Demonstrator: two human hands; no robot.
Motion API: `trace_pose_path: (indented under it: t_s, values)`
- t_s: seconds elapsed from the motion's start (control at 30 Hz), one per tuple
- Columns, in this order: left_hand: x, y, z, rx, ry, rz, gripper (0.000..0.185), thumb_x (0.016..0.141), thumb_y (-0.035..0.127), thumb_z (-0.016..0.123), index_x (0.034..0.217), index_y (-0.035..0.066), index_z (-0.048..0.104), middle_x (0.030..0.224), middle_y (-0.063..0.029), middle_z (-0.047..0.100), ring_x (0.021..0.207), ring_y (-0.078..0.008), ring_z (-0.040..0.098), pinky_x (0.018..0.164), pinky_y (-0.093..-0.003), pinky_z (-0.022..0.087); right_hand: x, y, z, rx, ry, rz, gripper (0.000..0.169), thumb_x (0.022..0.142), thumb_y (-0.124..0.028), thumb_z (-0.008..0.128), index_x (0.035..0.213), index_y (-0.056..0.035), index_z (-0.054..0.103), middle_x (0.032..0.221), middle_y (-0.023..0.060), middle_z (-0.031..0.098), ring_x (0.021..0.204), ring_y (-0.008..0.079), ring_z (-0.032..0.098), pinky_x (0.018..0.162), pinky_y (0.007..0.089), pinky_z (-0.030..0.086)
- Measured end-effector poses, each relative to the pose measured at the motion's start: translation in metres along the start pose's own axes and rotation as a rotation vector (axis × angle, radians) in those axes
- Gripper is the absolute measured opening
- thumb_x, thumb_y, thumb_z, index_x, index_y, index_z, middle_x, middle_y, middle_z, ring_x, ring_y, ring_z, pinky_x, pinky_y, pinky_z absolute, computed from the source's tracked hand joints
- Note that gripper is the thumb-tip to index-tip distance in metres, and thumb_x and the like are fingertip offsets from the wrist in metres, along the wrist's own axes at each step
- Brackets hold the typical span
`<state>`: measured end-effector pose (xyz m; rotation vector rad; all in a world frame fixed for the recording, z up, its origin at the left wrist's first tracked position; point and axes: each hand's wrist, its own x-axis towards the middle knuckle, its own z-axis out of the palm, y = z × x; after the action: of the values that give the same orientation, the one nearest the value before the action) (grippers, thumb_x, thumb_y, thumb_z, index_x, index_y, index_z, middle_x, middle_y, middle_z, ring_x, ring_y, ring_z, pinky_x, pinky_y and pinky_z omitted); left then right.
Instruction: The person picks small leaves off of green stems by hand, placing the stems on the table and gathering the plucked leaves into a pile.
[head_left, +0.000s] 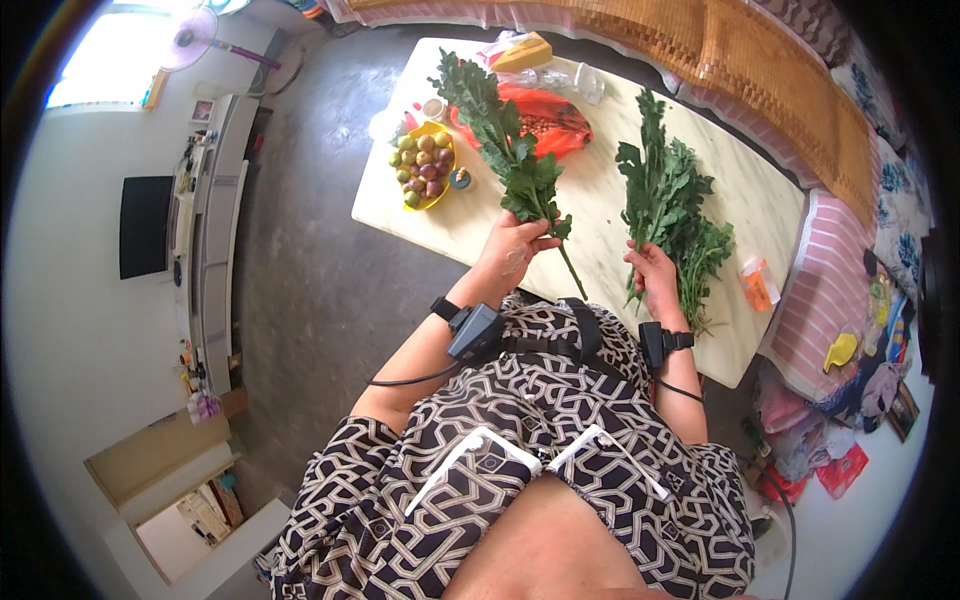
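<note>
My left hand (519, 244) grips a long leafy green stalk (517, 157) near its lower end. Its bare stem sticks out below my fingers, and its leafy top reaches over a red plastic bag (566, 131) with small reddish-brown pieces inside. On the right side of the marble-patterned table (585, 232), my right hand (654, 274) has its fingers closed around the stems of more leafy greens (646, 176). Beside that hand, a heap of the same greens (686, 217) rests on the tabletop. Where the stems pass behind my right fingers they are partly hidden.
A yellow dish of round fruit (424, 169) stands at the left, near a small dark-lidded jar (460, 178). Farther back are a yellow box (523, 54) and clear plastic packaging (551, 79). An orange-and-white packet (759, 285) lies by the right edge. A mat-covered seat (675, 45) runs behind the table.
</note>
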<state>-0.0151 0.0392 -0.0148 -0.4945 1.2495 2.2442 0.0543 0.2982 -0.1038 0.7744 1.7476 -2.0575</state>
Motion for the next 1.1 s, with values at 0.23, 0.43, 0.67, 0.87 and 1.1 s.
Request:
trace_pose_path:
  t_s: [0.23,0.43,0.67,0.87,1.1]
  values:
    - [-0.002,0.001,0.002,0.034,0.001,0.005,0.034,0.089,-0.003,0.052,0.122,0.004,0.049,0.115,-0.0096,0.059,0.106,-0.0211,0.059,0.079,-0.0336,0.054,-0.01,-0.041,0.033,0.083,-0.301,0.003,0.027,0.091,-0.017,0.059,0.114,-0.0037,0.061,0.085,-0.0006,0.063,0.051,0.0021,0.042,0.046,0.0173,0.033]
    - [-0.002,-0.001,0.003,0.074,-0.01,0.016,0.032,0.089,-0.001,0.053,0.121,0.004,0.05,0.115,-0.0083,0.059,0.104,-0.0195,0.059,0.08,-0.0343,0.052,-0.017,-0.057,0.052,0.202,-0.478,0.026,0.027,0.092,-0.016,0.056,0.115,-0.0025,0.06,0.086,-0.0006,0.063,0.054,0.0024,0.045,0.047,0.0166,0.035]
    - [-0.002,-0.001,0.004,0.111,-0.023,0.025,0.031,0.089,0.0,0.054,0.12,0.004,0.051,0.112,-0.0081,0.061,0.1,-0.0188,0.06,0.08,-0.0344,0.052,-0.024,-0.066,0.069,-0.058,-0.412,-0.085,0.025,0.092,-0.016,0.058,0.114,-0.0044,0.061,0.085,-0.0012,0.063,0.057,0.0016,0.043,0.049,0.0162,0.035]
    - [-0.003,0.001,0.009,0.117,-0.049,0.011,0.028,0.089,-0.001,0.054,0.117,0.004,0.051,0.108,-0.0073,0.062,0.096,-0.017,0.062,0.078,-0.031,0.053,-0.021,-0.066,0.073,-0.169,-0.349,-0.216,0.022,0.089,-0.012,0.061,0.109,-0.0031,0.063,0.081,-0.0028,0.061,0.062,0.0035,0.046,0.054,0.0191,0.038]
    - [0.001,-0.004,0.007,0.141,-0.044,0.018,0.029,0.089,-0.001,0.054,0.118,0.003,0.051,0.111,-0.008,0.062,0.098,-0.0183,0.061,0.081,-0.0335,0.051,-0.023,-0.071,0.078,-0.233,-0.367,-0.256,0.019,0.088,-0.01,0.063,0.104,-0.0005,0.062,0.079,-0.0027,0.059,0.066,0.0052,0.049,0.059,0.0216,0.042]
